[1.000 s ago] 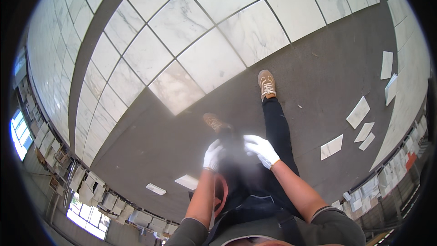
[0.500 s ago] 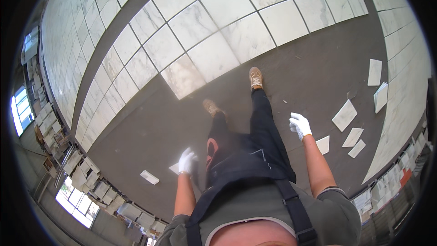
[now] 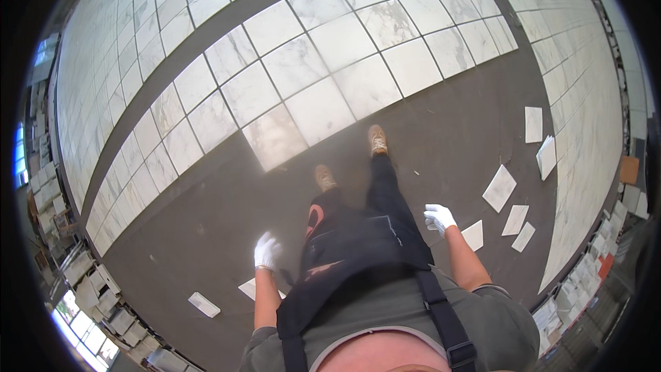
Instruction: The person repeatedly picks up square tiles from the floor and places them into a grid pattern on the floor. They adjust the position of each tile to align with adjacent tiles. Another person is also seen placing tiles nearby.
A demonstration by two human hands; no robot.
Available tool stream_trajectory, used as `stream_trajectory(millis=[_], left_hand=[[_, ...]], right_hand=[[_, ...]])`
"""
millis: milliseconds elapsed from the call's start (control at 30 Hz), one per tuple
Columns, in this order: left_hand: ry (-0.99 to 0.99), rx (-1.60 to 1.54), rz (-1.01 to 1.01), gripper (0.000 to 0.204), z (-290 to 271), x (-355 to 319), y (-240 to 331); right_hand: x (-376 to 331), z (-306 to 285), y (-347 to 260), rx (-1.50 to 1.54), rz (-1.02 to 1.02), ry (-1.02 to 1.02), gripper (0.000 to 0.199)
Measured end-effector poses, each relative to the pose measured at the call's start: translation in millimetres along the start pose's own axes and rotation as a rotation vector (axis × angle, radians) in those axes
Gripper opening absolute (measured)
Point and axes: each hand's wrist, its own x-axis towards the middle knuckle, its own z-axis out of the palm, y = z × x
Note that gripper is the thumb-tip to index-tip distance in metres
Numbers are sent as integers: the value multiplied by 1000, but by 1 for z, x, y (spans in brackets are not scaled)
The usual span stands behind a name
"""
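My left hand point(image 3: 267, 251), in a white knit glove, hangs beside my left leg with its fingers loosely apart and nothing in it. Close to its wrist, a pale marble piece point(image 3: 252, 290) lies on the floor, partly hidden by my forearm. My right hand point(image 3: 439, 218), gloved the same way, is held out by my right leg, fingers loosely bent and empty. Just beyond it lies another white marble piece point(image 3: 474, 235). In front of my shoes, several rows of square veined marble tiles point(image 3: 323, 111) lie on the dark floor point(image 3: 441, 131).
Several loose marble offcuts point(image 3: 499, 188) lie to the right, with a small stack point(image 3: 546, 157) among them. A small strip point(image 3: 204, 304) lies at the left. More laid tiles point(image 3: 571, 117) run along the right side. Stacked slabs point(image 3: 89, 289) line the left wall.
My view has shifted, bringing more of the far tiles into sight. My feet have moved relative to the tile edge. Both hands have swung slightly and remain empty.
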Motion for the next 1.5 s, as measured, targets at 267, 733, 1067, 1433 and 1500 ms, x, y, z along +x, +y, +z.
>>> stream_trajectory(millis=[267, 733, 1067, 1433, 1500], left_hand=[[46, -56, -16, 49, -63, 23, -24], [-63, -117, 65, 50, -69, 4, -31], [82, 68, 111, 53, -57, -40, -74], [-124, 321, 143, 57, 13, -72, -78], [-148, 393, 177, 58, 13, -63, -82]], right_hand=[[-38, 5, 32, 138, -95, 17, 48], [-66, 0, 56, 174, -185, 26, 45], [-44, -61, 53, 223, -208, 22, 47], [-57, -139, 198, 395, -49, 195, 48], [-58, -145, 221, 411, -54, 197, 49]])
